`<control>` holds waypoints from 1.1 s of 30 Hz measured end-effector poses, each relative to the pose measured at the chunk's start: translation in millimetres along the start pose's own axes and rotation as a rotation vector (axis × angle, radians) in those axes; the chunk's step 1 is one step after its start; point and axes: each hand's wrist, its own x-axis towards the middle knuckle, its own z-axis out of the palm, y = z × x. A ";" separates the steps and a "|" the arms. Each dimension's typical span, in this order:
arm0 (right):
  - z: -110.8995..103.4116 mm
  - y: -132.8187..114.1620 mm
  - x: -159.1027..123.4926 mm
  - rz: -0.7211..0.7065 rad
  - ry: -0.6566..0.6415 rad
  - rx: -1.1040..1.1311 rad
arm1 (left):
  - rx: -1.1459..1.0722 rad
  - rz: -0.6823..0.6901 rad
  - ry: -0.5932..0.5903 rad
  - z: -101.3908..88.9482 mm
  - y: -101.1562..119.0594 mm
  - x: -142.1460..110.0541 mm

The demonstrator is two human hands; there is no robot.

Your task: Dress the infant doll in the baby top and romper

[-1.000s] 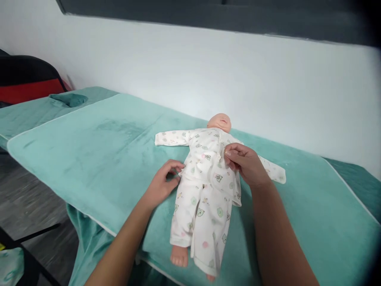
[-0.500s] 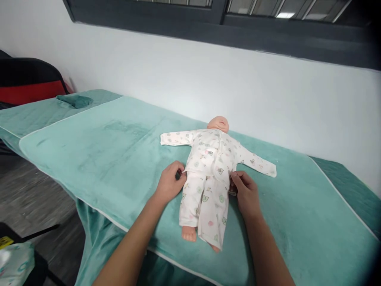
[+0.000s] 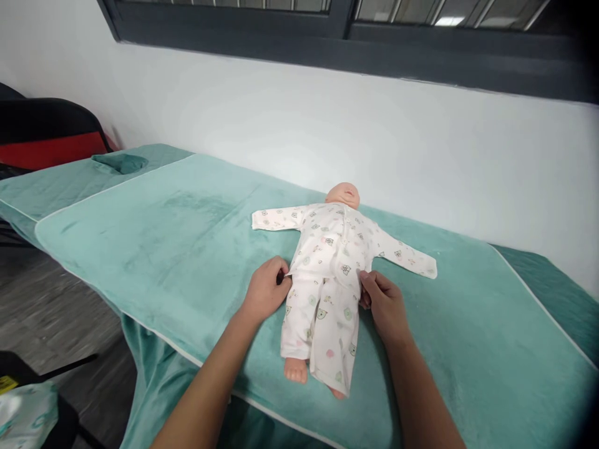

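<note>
On its back lies a baby doll (image 3: 343,194), dressed in a white printed top (image 3: 333,240) and matching trousers (image 3: 318,330). The sleeves stretch out to both sides and hide the doll's hands. One bare foot (image 3: 296,370) shows fully below a trouser leg; the other is mostly covered. My left hand (image 3: 267,288) pinches the top's hem at the doll's waist, on the left side. At the opposite side of the waist, my right hand (image 3: 384,304) has its fingers closed on the hem of the top.
A green padded sheet (image 3: 196,237) covers the bed under the doll. Behind it rises a white wall (image 3: 421,156) with a dark window frame (image 3: 299,47). A black and red chair (image 3: 51,134) stands at the far left. A patterned packet (image 3: 28,411) rests at lower left.
My right hand has shifted slightly inward and up against the hem. My left hand stays at the waist, a touch lower. The doll lies as before.
</note>
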 end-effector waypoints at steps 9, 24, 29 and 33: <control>0.1 -0.5 0.9 0.002 0.000 -0.019 | -0.011 -0.017 -0.011 0.0 0.6 0.3; 0.7 -2.5 -0.3 0.018 -0.001 -0.048 | -0.026 -0.043 -0.022 -0.5 1.9 1.5; 0.4 -1.7 0.0 0.008 0.004 -0.035 | -0.036 -0.046 -0.023 -1.2 3.1 1.1; 0.0 -0.5 0.4 0.008 0.002 -0.035 | -0.031 -0.047 -0.020 -1.8 4.0 0.7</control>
